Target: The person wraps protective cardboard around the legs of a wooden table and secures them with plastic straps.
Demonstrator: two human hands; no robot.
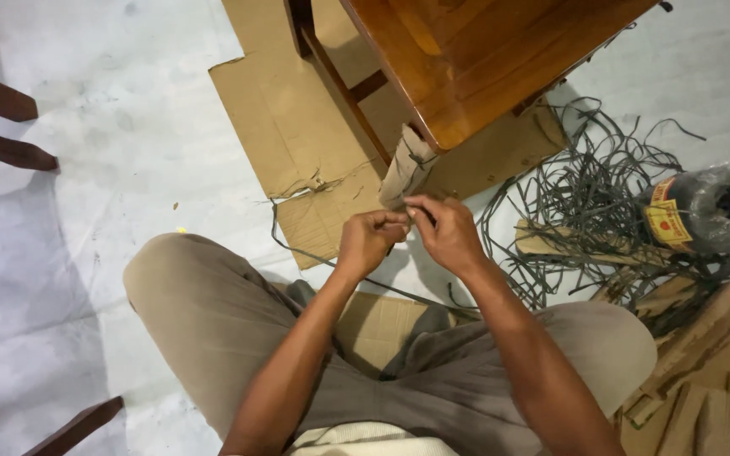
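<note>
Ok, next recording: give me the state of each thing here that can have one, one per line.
Left hand: fingers pinched shut on a thin dark strap.
Right hand: fingertips pinched at the same strap, beside the wrapped leg.
Table leg: wrapped in cardboard.
Cardboard sheet: flat on the floor, edge torn.
Strap roll: lying on its side, plastic-covered.
Loose strapping: tangled heap.

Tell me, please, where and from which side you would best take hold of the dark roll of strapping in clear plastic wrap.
Probably by the rounded sides of the dark roll of strapping, fingers coming down from above. It seems to lie on its side with its hollow core facing right, and loose grey straps crowd its left, so the top is freest.
</note>
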